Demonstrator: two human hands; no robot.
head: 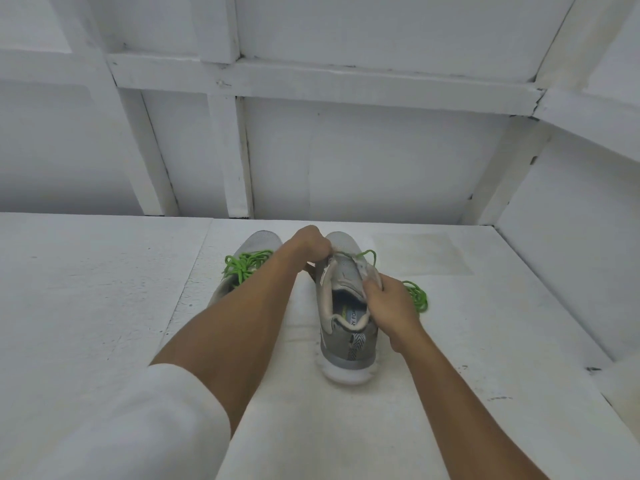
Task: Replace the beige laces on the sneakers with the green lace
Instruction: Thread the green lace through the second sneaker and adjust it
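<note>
A flat white painted table carries two grey mesh sneakers with thick white foam soles. The right sneaker stands heel toward the camera; the left sneaker sits just beside it, already laced green. The left hand pinches near the eyelets. The right hand grips the tongue edge. The round, braided green lace lies coiled right of the shoe.

A white table of rough painted board fills the near scene, with a seam running from near to far and a faint square stain at the far right. Behind it stands a white wall crossed by painted wooden beams.
</note>
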